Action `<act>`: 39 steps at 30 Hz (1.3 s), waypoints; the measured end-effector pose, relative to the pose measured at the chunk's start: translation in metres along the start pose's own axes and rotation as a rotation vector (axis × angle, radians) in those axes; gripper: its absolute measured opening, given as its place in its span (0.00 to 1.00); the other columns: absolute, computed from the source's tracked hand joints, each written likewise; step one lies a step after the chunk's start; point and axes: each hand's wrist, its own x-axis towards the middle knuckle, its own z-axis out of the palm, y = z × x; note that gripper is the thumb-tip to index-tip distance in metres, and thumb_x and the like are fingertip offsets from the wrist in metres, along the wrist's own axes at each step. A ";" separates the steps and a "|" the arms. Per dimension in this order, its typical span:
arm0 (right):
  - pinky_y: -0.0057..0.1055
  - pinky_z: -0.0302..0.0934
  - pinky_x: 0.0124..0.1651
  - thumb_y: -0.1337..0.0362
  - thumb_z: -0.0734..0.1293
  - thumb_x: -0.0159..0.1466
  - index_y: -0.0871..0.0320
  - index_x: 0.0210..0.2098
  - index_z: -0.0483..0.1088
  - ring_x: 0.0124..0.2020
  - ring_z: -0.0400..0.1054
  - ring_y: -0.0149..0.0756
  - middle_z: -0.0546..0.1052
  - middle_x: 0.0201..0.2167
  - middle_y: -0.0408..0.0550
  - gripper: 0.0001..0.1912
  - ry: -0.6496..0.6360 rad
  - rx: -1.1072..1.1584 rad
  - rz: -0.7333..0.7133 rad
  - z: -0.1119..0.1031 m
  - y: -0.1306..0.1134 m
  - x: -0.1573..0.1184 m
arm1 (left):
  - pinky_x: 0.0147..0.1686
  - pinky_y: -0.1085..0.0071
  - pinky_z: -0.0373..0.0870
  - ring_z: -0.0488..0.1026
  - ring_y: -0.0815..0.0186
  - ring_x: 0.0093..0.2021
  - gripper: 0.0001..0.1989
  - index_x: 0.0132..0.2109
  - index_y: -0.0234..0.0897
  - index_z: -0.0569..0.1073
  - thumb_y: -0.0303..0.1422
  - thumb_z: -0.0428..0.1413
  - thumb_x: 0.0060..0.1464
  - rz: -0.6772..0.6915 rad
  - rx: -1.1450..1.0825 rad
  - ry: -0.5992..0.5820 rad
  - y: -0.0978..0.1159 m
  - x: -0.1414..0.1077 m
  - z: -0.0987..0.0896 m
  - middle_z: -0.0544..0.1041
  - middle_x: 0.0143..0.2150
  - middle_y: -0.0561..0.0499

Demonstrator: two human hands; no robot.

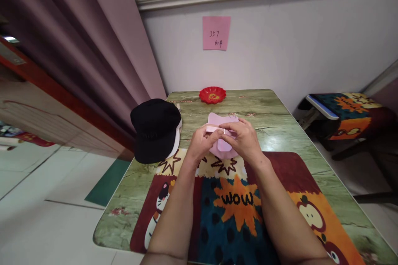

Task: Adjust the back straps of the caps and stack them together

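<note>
A pink piece with a curved, wavy outline (217, 119) lies on the table under my fingers; I cannot tell its exact kind. My left hand (202, 143) is closed on the left side of a pale pink strap (212, 128) above that piece. From the right, my right hand (244, 137) pinches the other end, where a small white bit (224, 131) shows between the fingertips. The fingers of both hands nearly meet and cover part of the strap. Left of my hands sits a black cap (155, 126), with a white cap (178, 136) partly hidden beneath it.
Behind the pink piece stands a red scalloped dish (212, 95) near the wall. A colourful mat (230, 223) covers the near part of the green table (115, 215). A pink note (216, 33) hangs on the wall. At the right is another low piece of furniture (351, 116).
</note>
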 end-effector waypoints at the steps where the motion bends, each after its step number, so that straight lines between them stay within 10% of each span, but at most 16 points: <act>1: 0.52 0.52 0.67 0.58 0.69 0.66 0.52 0.45 0.78 0.43 0.78 0.41 0.84 0.43 0.47 0.09 -0.001 0.005 0.007 0.000 0.000 0.000 | 0.24 0.73 0.63 0.65 0.70 0.22 0.23 0.41 0.33 0.80 0.51 0.61 0.54 0.003 -0.002 0.010 -0.001 0.000 0.000 0.69 0.20 0.55; 22: 0.38 0.70 0.49 0.59 0.69 0.64 0.55 0.41 0.79 0.44 0.78 0.41 0.84 0.41 0.49 0.10 -0.067 0.638 0.251 -0.012 -0.004 0.004 | 0.20 0.76 0.50 0.55 0.74 0.20 0.13 0.38 0.36 0.73 0.35 0.66 0.48 0.001 -0.010 -0.008 0.000 -0.001 0.010 0.60 0.20 0.61; 39: 0.39 0.67 0.50 0.55 0.71 0.64 0.53 0.33 0.77 0.51 0.72 0.44 0.78 0.48 0.52 0.09 0.055 0.377 0.093 -0.027 -0.018 0.004 | 0.21 0.75 0.51 0.55 0.76 0.22 0.16 0.44 0.37 0.79 0.41 0.66 0.51 0.088 -0.045 0.021 -0.004 0.001 0.015 0.74 0.32 0.53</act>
